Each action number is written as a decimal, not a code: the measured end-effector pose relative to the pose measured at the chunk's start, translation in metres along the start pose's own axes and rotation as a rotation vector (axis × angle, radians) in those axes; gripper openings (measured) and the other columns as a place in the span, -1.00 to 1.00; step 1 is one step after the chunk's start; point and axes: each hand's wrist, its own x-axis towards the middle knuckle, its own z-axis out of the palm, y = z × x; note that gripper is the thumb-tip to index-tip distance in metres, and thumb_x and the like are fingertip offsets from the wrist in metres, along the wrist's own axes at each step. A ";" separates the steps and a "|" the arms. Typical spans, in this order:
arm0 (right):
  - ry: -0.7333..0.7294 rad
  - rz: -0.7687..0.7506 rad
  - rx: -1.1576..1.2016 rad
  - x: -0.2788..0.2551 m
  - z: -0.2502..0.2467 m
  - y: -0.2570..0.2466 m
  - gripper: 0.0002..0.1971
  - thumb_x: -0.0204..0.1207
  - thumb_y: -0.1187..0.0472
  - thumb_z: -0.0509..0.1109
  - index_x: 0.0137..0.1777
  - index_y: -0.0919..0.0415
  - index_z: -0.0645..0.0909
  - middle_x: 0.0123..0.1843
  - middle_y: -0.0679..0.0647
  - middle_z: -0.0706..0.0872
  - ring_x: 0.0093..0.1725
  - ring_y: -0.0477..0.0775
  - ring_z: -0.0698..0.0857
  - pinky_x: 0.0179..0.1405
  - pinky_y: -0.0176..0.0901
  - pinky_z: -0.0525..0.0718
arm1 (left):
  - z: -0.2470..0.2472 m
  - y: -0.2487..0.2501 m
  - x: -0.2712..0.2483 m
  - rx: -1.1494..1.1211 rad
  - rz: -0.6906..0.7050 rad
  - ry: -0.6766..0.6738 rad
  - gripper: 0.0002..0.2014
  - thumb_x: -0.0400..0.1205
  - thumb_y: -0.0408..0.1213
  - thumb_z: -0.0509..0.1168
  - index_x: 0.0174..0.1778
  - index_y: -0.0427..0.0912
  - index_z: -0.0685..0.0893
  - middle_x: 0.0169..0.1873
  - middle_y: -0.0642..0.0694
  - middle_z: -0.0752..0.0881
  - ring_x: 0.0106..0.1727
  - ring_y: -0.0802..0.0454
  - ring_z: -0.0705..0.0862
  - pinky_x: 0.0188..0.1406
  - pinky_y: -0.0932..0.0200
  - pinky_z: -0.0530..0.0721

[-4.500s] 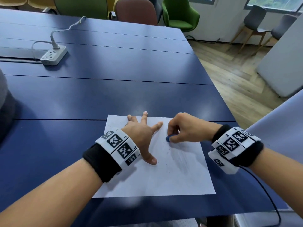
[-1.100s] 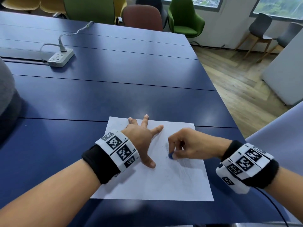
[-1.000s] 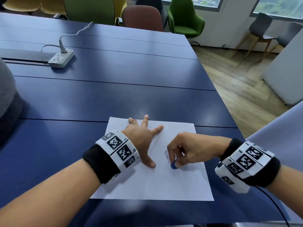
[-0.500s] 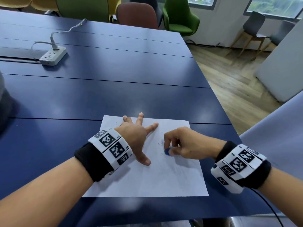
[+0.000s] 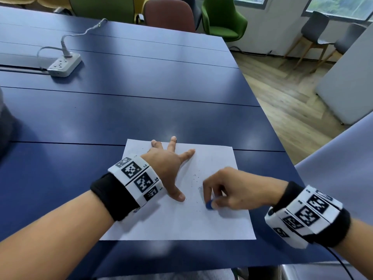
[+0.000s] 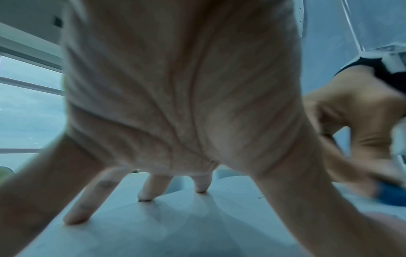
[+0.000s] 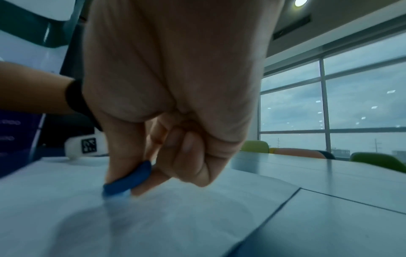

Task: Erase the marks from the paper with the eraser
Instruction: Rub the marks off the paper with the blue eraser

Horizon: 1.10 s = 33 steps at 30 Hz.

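A white sheet of paper (image 5: pixel 181 221) lies near the front edge of the blue table (image 5: pixel 131 110). My left hand (image 5: pixel 169 164) is spread flat on the sheet's upper left part, its fingertips (image 6: pixel 145 196) pressing down. My right hand (image 5: pixel 228 190) pinches a small blue eraser (image 5: pixel 209 205) between thumb and forefinger, its tip on the paper right of centre. The right wrist view shows the eraser (image 7: pixel 127 180) touching the sheet, blurred by motion. Small dark crumbs (image 5: pixel 196 176) are scattered between the hands. Faint grey marks lie near the eraser.
A white power strip (image 5: pixel 64 64) with its cable lies at the far left of the table. Green and red chairs (image 5: pixel 222 19) stand behind the table. The table's right edge drops to a wooden floor (image 5: pixel 282 93).
My right hand with the eraser has slid back and forth over the paper's right-centre, now nearer to me than half a second ago. The left hand stays pressed in place.
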 end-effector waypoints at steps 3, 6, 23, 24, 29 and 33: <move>0.048 0.006 0.044 0.000 0.003 0.002 -0.91 0.49 0.21 0.46 -0.09 -0.02 0.70 -0.27 -0.04 0.70 -0.37 -0.11 0.55 -0.34 -0.23 0.60 | 0.000 0.000 0.001 0.002 -0.003 -0.002 0.35 0.17 0.43 0.52 0.63 0.36 -0.34 0.69 -0.19 -0.35 0.61 -0.63 -0.06 0.38 -0.42 0.48; -0.133 -0.061 -0.006 -0.007 0.012 -0.009 -0.88 0.49 0.23 0.44 -0.09 -0.03 0.69 -0.17 -0.03 0.73 -0.26 -0.06 0.64 -0.19 -0.12 0.69 | 0.000 0.000 0.000 0.003 -0.003 -0.005 0.34 0.18 0.42 0.53 0.63 0.36 -0.34 0.69 -0.20 -0.35 0.61 -0.64 -0.06 0.38 -0.43 0.47; -0.066 -0.028 -0.059 0.003 0.003 -0.005 -0.80 0.42 0.31 0.39 -0.12 -0.05 0.69 -0.18 0.00 0.74 -0.19 0.04 0.69 -0.18 -0.03 0.72 | 0.001 0.000 0.002 0.004 -0.007 -0.005 0.35 0.16 0.44 0.52 0.62 0.38 -0.35 0.69 -0.19 -0.35 0.61 -0.63 -0.06 0.40 -0.41 0.46; -0.127 -0.028 -0.070 0.000 0.003 -0.008 -0.80 0.43 0.30 0.40 -0.12 -0.05 0.70 -0.19 0.00 0.74 -0.20 0.03 0.68 -0.18 -0.07 0.71 | 0.001 0.001 0.002 0.003 -0.007 -0.006 0.35 0.16 0.44 0.52 0.62 0.38 -0.35 0.69 -0.18 -0.35 0.61 -0.63 -0.05 0.40 -0.41 0.46; 0.099 0.051 -0.094 0.028 -0.030 0.012 -0.92 0.43 0.16 0.51 -0.13 -0.05 0.76 -0.28 0.00 0.73 -0.37 -0.14 0.59 -0.36 -0.28 0.56 | 0.001 0.000 0.002 0.004 -0.007 -0.006 0.36 0.14 0.45 0.52 0.62 0.39 -0.35 0.69 -0.16 -0.34 0.61 -0.61 -0.02 0.38 -0.42 0.48; 0.255 0.082 0.004 0.034 -0.030 0.024 -0.97 0.43 0.14 0.52 -0.17 -0.01 0.72 -0.39 -0.05 0.65 -0.45 -0.17 0.54 -0.40 -0.30 0.49 | 0.001 0.000 0.003 0.005 -0.012 -0.005 0.36 0.13 0.46 0.52 0.60 0.42 -0.36 0.69 -0.13 -0.34 0.62 -0.56 -0.01 0.35 -0.40 0.51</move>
